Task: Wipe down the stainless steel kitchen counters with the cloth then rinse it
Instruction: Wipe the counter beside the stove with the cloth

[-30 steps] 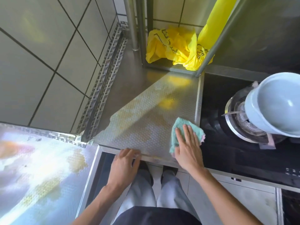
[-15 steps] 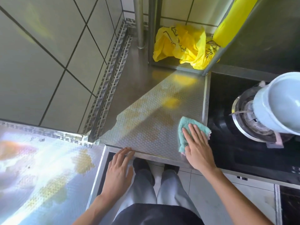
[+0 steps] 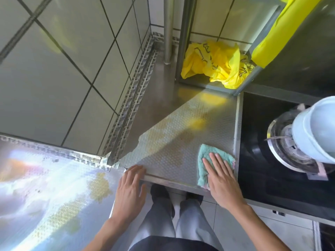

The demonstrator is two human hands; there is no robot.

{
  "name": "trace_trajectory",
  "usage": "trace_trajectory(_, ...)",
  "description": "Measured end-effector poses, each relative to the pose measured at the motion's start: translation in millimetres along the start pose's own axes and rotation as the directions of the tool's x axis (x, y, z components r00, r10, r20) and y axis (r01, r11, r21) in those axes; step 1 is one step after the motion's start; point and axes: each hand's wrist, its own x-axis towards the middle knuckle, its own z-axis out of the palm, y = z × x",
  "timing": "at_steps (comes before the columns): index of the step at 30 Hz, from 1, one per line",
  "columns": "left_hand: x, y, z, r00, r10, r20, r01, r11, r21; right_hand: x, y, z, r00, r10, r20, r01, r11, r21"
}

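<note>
Cloth point(image 3: 213, 156) barely shifted since earlier frame — right hand point(image 3: 220, 175) still flat, fingers straight, pressing it onto counter point(image 3: 174, 142) beside cooktop. Left hand point(image 3: 131, 187) relaxed on edge. Cloth soft, light, likely damp — bunch anywhere.

Over the last second, the right hand point(image 3: 220, 176) has slid the green cloth point(image 3: 208, 160) along the textured steel counter point(image 3: 172, 145), from a little way in to close beside the counter's right edge, next to the black stove. The fingers remain flat on the cloth. The left hand point(image 3: 131, 189), earlier resting midway along the counter's front edge, now has its fingertips near the front left corner, with the fingers straighter than before.
</note>
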Motion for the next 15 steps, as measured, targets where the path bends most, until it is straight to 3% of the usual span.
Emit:
trace_trajectory(3, 0.0, -6.6, 2.7, 1.0, -0.024, -0.001, 0.024, 0.999, 0.048, 35.6, -14.8, -12.8, 0.973, 0.23, 0.024, -0.231, 0.972, 0.035)
trace_trajectory(5, -0.4, -8.7, 3.6, 1.0, -0.014, 0.009, 0.014, 0.997, 0.075, 58.0, -44.7, -16.6, 0.956, 0.292, 0.029, -0.293, 0.951, 0.097)
trace_trajectory(7, -0.8, -11.1, 2.2, 1.0, -0.01, 0.02, 0.008, 0.996, 0.085, 64.8, -74.8, -14.1, 0.977, 0.212, 0.009, -0.211, 0.967, 0.139)
trace_trajectory(10, -1.0, -13.0, 1.1, 0.999, 0.001, 0.032, -0.004, 0.994, 0.108, 42.5, -88.6, 0.8, 1.0, -0.024, 0.011, 0.023, 0.994, 0.106)
trace_trajectory(13, -1.4, -12.9, 0.8, 0.999, 0.015, 0.039, -0.02, 0.989, 0.145, 20.2, -54.2, 5.1, 0.979, -0.203, 0.036, 0.201, 0.978, 0.05)
trace_trajectory(15, -1.6, -12.0, 1.1, 0.999, 0.018, 0.031, -0.022, 0.987, 0.159, 12.7, -21.3, 0.5, 0.974, -0.219, 0.051, 0.22, 0.976, -0.004)
